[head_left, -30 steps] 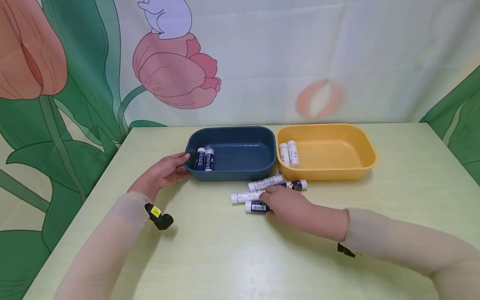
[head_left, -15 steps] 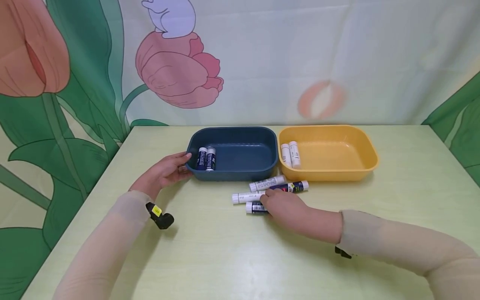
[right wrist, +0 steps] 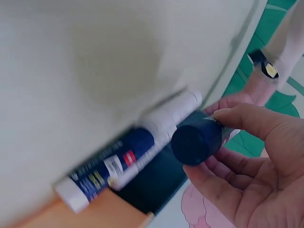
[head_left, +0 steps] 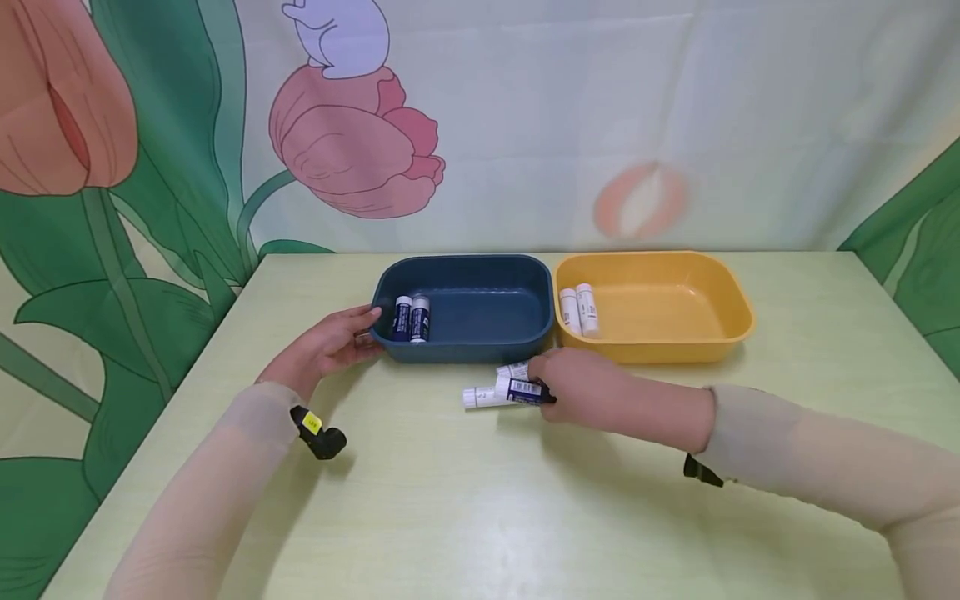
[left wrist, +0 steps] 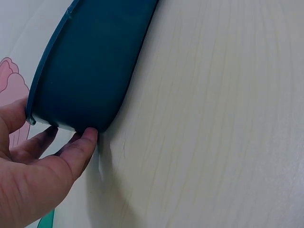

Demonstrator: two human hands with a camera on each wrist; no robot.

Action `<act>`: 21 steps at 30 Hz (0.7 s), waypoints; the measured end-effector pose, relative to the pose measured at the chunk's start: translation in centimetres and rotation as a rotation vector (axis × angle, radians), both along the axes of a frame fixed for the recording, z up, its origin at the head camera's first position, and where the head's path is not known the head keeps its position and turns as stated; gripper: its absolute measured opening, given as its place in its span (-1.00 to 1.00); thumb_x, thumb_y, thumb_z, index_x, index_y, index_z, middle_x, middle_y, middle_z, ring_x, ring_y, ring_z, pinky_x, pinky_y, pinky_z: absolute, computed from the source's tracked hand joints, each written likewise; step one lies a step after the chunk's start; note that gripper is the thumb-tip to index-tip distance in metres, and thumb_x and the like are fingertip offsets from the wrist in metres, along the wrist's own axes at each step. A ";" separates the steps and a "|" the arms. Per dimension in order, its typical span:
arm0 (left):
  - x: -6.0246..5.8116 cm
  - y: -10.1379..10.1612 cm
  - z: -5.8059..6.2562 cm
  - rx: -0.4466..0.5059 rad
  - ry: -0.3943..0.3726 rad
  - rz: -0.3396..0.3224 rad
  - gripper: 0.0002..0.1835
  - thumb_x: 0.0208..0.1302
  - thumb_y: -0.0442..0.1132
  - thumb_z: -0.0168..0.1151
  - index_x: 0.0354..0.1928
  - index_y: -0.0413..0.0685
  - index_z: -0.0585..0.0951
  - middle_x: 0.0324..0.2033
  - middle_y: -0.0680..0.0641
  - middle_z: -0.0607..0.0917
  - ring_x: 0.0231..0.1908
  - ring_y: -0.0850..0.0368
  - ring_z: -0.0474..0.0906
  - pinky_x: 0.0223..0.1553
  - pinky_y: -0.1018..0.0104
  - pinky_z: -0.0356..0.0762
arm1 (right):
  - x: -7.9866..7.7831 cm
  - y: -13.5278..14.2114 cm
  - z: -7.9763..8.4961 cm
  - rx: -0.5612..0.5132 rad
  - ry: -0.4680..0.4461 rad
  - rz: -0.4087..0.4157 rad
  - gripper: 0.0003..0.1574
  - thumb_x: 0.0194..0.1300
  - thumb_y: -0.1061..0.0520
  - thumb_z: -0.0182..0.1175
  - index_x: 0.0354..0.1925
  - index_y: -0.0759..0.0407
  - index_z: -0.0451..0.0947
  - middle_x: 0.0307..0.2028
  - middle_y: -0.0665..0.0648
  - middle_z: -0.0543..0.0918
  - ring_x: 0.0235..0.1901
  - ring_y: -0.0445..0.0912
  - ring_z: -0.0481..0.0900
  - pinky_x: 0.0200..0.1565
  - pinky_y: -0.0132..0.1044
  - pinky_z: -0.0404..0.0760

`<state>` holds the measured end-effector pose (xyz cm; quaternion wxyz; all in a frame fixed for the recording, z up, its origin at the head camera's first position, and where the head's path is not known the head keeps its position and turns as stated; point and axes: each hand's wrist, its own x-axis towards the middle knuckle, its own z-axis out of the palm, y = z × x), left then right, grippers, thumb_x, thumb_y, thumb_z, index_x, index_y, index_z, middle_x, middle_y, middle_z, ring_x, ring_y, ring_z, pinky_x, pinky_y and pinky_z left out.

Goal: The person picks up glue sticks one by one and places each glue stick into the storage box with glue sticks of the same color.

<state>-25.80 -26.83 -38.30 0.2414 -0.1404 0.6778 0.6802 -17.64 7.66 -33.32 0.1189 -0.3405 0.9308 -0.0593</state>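
My right hand (head_left: 585,385) pinches a dark blue glue stick (head_left: 527,392) with a white cap, raised just over the table. In the right wrist view its dark round base (right wrist: 190,144) faces the camera, between thumb and fingers. Under it lie a white glue stick (head_left: 480,398), a second white one (head_left: 513,370) and another dark blue one (right wrist: 111,166), which the hand hides from the head view. My left hand (head_left: 330,346) touches the left end of the dark blue tray (head_left: 465,353), its thumb by the rim and its fingertips (left wrist: 90,134) against the outer wall.
Two dark blue glue sticks (head_left: 411,320) lie side by side at the left of the blue tray. Against its right side stands a yellow tray (head_left: 652,353) with two white glue sticks (head_left: 579,311) at its left. A printed curtain (head_left: 525,125) hangs behind the table (head_left: 420,500).
My right hand has picked up the front dark blue glue stick and moved it slightly up and back above the white ones. The left hand stays at the blue tray.
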 end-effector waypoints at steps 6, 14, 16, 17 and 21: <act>0.0 0.0 0.0 -0.001 -0.001 0.003 -0.32 0.66 -0.08 -0.16 0.66 0.00 -0.08 0.50 -0.20 0.19 0.36 0.02 0.27 0.61 0.05 0.12 | -0.9 0.4 1.9 -0.027 -0.036 0.003 -0.74 0.24 0.16 0.39 -0.11 0.24 0.69 -0.35 0.08 0.71 -0.42 -0.14 0.49 -0.38 -0.44 0.43; 0.1 -0.1 0.1 -0.006 -0.011 0.015 -0.33 0.66 -0.07 -0.17 0.66 0.01 -0.07 0.55 -0.21 0.14 0.37 0.00 0.27 0.60 0.05 0.14 | -2.4 0.3 3.8 -0.030 -0.135 -0.027 -0.75 0.25 0.16 0.38 -0.12 0.24 0.70 -0.37 0.08 0.67 -0.35 -0.11 0.51 -0.30 -0.39 0.50; 0.1 0.0 0.1 -0.002 -0.014 0.017 -0.33 0.66 -0.07 -0.17 0.66 0.02 -0.07 0.56 -0.21 0.13 0.38 0.00 0.26 0.60 0.05 0.14 | -3.2 0.1 4.6 -0.040 -0.162 -0.044 -0.75 0.27 0.16 0.36 -0.10 0.26 0.69 -0.33 0.11 0.69 -0.32 -0.09 0.52 -0.24 -0.36 0.54; 0.1 0.0 0.1 0.002 -0.016 0.016 -0.33 0.66 -0.07 -0.17 0.66 0.02 -0.08 0.56 -0.21 0.12 0.39 -0.01 0.25 0.60 0.05 0.13 | -3.6 0.0 4.9 -0.044 -0.174 -0.059 -0.74 0.29 0.16 0.36 -0.08 0.26 0.68 -0.29 0.12 0.70 -0.31 -0.09 0.52 -0.21 -0.35 0.56; 0.0 0.1 0.2 0.014 -0.025 0.018 -0.32 0.66 -0.08 -0.16 0.66 0.01 -0.08 0.57 -0.22 0.09 0.46 -0.04 0.18 0.61 0.04 0.11 | -5.7 -0.6 6.4 -0.097 -0.225 -0.120 -0.67 0.32 0.14 0.34 -0.03 0.33 0.66 -0.16 0.23 0.76 -0.34 -0.10 0.62 -0.21 -0.37 0.67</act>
